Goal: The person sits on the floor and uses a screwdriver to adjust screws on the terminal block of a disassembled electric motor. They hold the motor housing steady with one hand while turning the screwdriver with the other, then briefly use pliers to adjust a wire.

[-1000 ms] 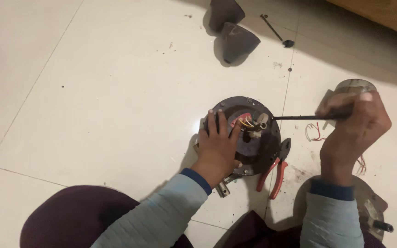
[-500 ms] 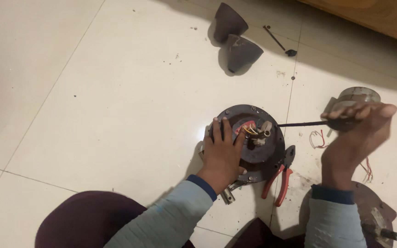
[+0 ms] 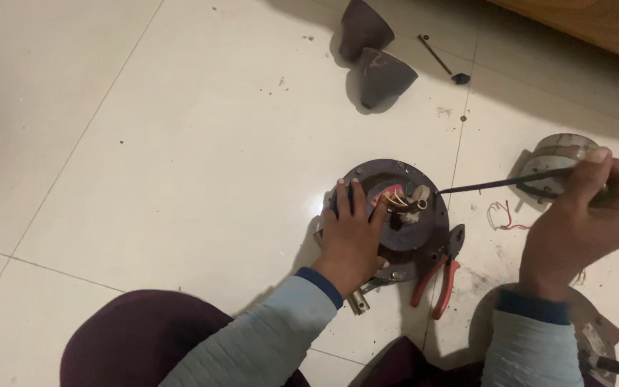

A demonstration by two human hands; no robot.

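A round dark motor housing (image 3: 424, 188) lies on the tiled floor, with coloured wires (image 3: 397, 200) showing at its centre. My left hand (image 3: 351, 235) presses flat on its left side. My right hand (image 3: 583, 222) is closed on the handle of a long thin screwdriver (image 3: 492, 185), whose tip reaches the housing's right rim. Red-handled pliers (image 3: 440, 276) lie just right of the housing, below the screwdriver shaft.
Two dark cone-shaped covers (image 3: 375, 70) and a thin rod (image 3: 440, 57) lie farther up the floor. A round metal part (image 3: 564, 152) sits behind my right hand. Loose red and white wire (image 3: 499, 215) lies nearby. Another round plate (image 3: 596, 337) is under my right forearm.
The view has shifted slightly. Both hands keep their places; the screwdriver tip stays at the housing's right rim.
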